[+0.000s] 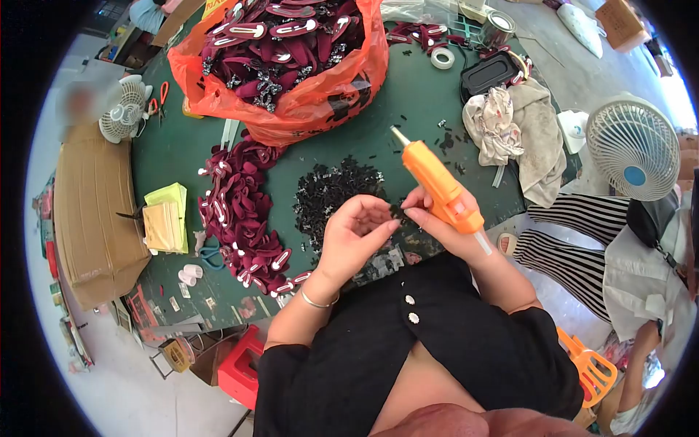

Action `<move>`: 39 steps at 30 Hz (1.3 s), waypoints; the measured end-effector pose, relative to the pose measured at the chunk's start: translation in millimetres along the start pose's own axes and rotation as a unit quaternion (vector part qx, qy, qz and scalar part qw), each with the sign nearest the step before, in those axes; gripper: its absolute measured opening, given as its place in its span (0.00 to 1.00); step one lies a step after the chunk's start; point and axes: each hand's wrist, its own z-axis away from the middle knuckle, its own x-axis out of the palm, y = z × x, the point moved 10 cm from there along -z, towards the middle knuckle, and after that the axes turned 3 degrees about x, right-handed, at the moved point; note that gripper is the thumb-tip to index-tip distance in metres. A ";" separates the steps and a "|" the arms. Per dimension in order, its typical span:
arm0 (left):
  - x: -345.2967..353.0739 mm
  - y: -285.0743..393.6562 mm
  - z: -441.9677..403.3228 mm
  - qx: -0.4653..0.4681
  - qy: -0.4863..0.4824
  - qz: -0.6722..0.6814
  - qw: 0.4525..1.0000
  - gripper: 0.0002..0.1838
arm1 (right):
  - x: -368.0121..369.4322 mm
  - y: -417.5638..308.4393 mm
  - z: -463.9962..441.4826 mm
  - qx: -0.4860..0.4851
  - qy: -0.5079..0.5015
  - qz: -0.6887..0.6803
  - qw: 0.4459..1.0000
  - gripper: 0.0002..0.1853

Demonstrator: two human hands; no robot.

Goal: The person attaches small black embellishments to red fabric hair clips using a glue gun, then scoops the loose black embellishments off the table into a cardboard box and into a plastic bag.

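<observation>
My right hand (453,218) is closed around an orange glue gun (431,171), whose nozzle points up and to the left. The thumb and forefinger of that hand come together beside a tiny dark piece (397,212). My left hand (357,231) faces it with curled fingers and thumb close together; what they pinch is too small to make out. Just beyond my left hand lies a heap of small black pieces (331,193). A long pile of burgundy fabric hair clips (244,211) stretches along the table to the left.
A red plastic bag (349,109) full of burgundy clips stands at the back of the green table (291,146). Scissors (162,95), a tape roll (441,58), cloths (535,131) and yellow pads (166,222) lie around. Another person in striped trousers (575,247) is beside a white fan (632,146).
</observation>
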 end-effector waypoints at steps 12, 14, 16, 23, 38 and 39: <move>-43.3 33.2 16.9 0.122 0.129 -0.075 0.981 0.04 | 18.9 -49.0 14.9 -0.169 -0.110 0.226 0.953 0.15; -44.0 39.2 18.8 0.140 0.149 -0.085 0.975 0.04 | 23.3 -47.8 19.7 -0.184 -0.119 0.226 0.949 0.15; -44.5 46.7 20.4 0.160 0.162 -0.107 0.968 0.04 | 25.7 -48.9 21.4 -0.184 -0.128 0.229 0.947 0.15; -37.2 53.1 20.0 0.198 0.141 -0.141 0.960 0.05 | 32.1 -52.3 20.3 -0.188 -0.138 0.237 0.943 0.17; -35.7 54.8 19.5 0.198 0.136 -0.140 0.961 0.04 | 30.1 -56.9 21.4 -0.197 -0.127 0.242 0.942 0.16; -36.2 54.4 19.6 0.197 0.140 -0.138 0.960 0.04 | 29.7 -56.1 21.1 -0.197 -0.126 0.242 0.942 0.16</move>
